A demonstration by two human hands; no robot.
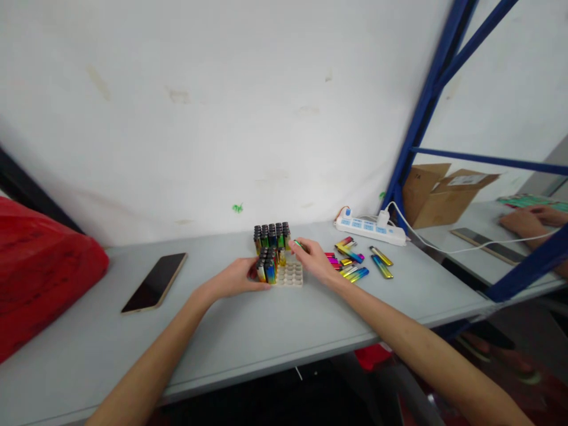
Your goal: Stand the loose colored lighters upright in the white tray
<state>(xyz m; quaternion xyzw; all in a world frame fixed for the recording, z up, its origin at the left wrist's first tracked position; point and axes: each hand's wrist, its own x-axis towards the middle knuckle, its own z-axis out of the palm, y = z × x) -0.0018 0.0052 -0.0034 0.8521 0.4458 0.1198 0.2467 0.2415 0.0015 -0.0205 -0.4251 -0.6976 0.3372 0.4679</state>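
A white tray (290, 276) with rows of round holes stands on the table, with shiny multicoloured lighters (270, 271) upright in its left and back parts. Holes at its front right hold nothing. My left hand (243, 276) grips the tray's left side, thumb along the front corner and fingers behind the lighters. Over the tray's right side, my right hand (312, 258) pinches a lighter (299, 243) with a green part showing; the rest is covered by the fingers. Loose lighters (350, 253) lie in a pile right of my right hand.
A phone (155, 283) lies at left, beside a red plastic bag (42, 272). Behind the loose lighters is a white power strip (370, 229) with a cable. Past the blue metal frame (421, 112) are a cardboard box (444, 195) and another person's hands (528, 222).
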